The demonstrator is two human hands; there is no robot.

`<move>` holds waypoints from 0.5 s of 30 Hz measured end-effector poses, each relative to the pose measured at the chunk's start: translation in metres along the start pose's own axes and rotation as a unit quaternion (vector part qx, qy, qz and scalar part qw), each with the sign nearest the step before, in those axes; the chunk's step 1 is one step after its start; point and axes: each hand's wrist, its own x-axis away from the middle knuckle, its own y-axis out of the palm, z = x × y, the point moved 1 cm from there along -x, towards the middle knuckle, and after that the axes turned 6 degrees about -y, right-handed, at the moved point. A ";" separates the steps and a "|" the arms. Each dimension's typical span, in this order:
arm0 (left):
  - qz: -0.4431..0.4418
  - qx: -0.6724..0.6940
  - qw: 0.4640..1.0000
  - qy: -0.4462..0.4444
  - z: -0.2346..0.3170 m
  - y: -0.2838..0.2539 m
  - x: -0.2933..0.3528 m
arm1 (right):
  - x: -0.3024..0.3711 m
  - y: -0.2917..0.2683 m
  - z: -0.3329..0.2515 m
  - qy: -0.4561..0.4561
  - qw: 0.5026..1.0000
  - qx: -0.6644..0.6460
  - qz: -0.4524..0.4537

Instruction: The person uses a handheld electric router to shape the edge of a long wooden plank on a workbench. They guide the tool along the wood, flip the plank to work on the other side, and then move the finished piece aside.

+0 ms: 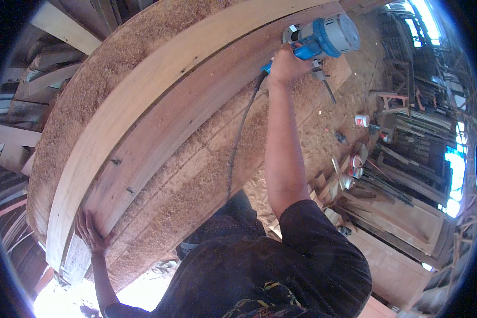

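Observation:
My right hand (290,66) is closed around the blue grip of a corded power tool (326,38), far out at arm's length. The tool has a round grey motor housing and a metal base, but its exact kind is unclear. It sits at the far end of a reddish-brown plank (180,114), and a black cord (240,127) trails back from it toward me. My left hand (91,233) lies with fingers extended on the near left end of that plank. Alongside runs a paler, curved wooden board (138,87). The tool's underside is hidden.
Sawdust and shavings cover the worktop (196,169) around the boards. Stacked timber (47,69) lies at the left. On the right are a white-and-red tub (362,121), more tubs (355,167), large wooden panels (392,217) and piled lumber.

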 end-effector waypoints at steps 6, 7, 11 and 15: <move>0.000 0.016 1.000 0.002 -0.001 0.000 0.000 | -0.021 0.002 0.004 0.025 1.000 -0.005 0.001; -0.004 0.018 1.000 0.002 0.000 -0.001 -0.001 | -0.025 0.001 0.005 0.033 0.999 -0.001 0.003; -0.019 0.013 1.000 0.002 -0.005 0.001 0.001 | -0.037 0.002 0.010 0.031 0.999 0.042 -0.003; -0.023 0.000 1.000 0.003 -0.004 0.000 0.003 | -0.047 0.001 0.014 0.072 0.997 0.002 -0.016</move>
